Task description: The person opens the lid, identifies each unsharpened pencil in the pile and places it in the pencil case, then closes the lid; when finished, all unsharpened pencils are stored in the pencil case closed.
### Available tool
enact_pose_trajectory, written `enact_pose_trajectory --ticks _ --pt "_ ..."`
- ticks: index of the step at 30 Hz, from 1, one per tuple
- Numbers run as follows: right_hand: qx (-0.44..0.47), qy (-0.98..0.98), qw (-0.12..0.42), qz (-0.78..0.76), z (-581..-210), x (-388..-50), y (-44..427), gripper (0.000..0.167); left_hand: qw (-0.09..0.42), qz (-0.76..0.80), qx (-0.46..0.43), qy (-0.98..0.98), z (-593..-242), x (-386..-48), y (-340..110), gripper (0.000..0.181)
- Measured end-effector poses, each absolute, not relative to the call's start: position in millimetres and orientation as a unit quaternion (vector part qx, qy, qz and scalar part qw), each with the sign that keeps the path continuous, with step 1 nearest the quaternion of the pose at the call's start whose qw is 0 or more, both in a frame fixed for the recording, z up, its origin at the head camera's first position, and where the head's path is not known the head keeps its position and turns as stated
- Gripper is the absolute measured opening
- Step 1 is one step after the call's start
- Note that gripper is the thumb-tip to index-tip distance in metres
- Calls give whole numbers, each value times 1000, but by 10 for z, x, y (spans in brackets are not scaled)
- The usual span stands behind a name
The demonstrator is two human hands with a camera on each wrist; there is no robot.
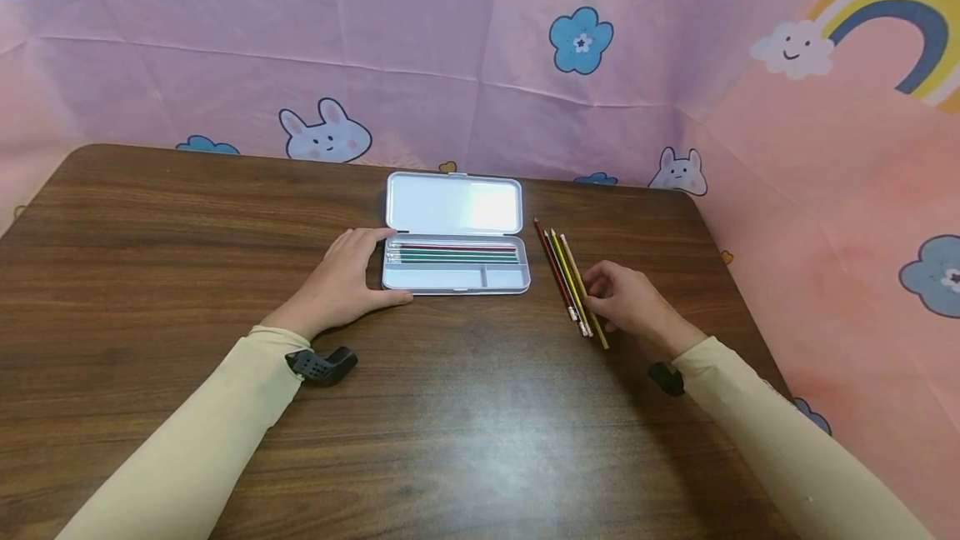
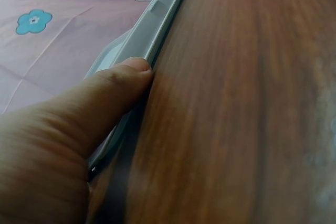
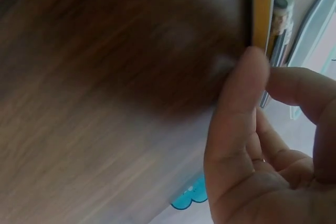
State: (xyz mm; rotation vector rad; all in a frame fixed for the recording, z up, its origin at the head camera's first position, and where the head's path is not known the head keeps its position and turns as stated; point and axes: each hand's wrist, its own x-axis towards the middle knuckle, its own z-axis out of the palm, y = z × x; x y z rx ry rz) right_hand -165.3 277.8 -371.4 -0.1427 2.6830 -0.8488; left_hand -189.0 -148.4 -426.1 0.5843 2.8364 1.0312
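A white pencil case (image 1: 434,277) lies with its lid (image 1: 431,202) raised at the back. Several pencils (image 1: 457,254), red and green, lie in its long rear compartment. My left hand (image 1: 341,282) holds the case's left end, thumb along the front edge and index finger by the hinge; the left wrist view shows the thumb (image 2: 118,80) on the front wall. Right of the case, my right hand (image 1: 626,298) pinches a plain yellow pencil (image 3: 261,14) between thumb and index finger. That pencil is the rightmost of a loose row of pencils (image 1: 557,267), dark red, black and yellow.
Everything lies on a brown wood-grain table (image 1: 450,407). A pink cloth wall (image 1: 450,40) with cartoon prints rises behind the table and along its right side. The case's front has two empty compartments, split by a small divider.
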Motion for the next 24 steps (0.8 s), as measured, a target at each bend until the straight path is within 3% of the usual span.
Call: enact_pose_trajectory --ticks 15,24 --pt "-61 949 162 -265 -3688 -1623 2882 30 35 338 186 922 -4266 -1879 -1487 97" --pt "-84 963 121 -226 -3722 -1612 2911 25 32 336 190 922 -4265 -1886 -1484 98"
